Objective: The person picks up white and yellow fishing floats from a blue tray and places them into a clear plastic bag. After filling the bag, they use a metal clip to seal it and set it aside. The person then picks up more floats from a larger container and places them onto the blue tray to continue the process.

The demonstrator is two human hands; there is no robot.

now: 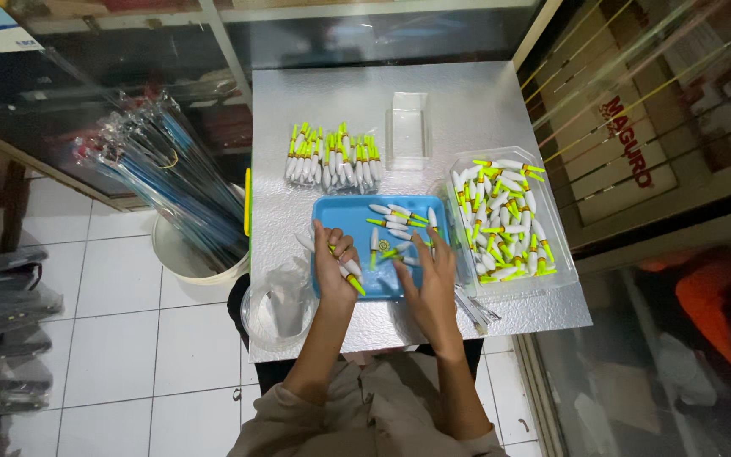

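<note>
Left hand (332, 264) clenched on several floats (351, 279) above blue tray (340, 213); right hand (427, 269) released, flat over tray floats. Could have dropped some: too many gripped at once.

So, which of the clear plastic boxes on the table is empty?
The small clear box at the table's far edge is empty. The larger clear box at the right is full of white and yellow-green floats.

Bright overhead light glares off the table (484, 110); edges dim, distorted.
</note>
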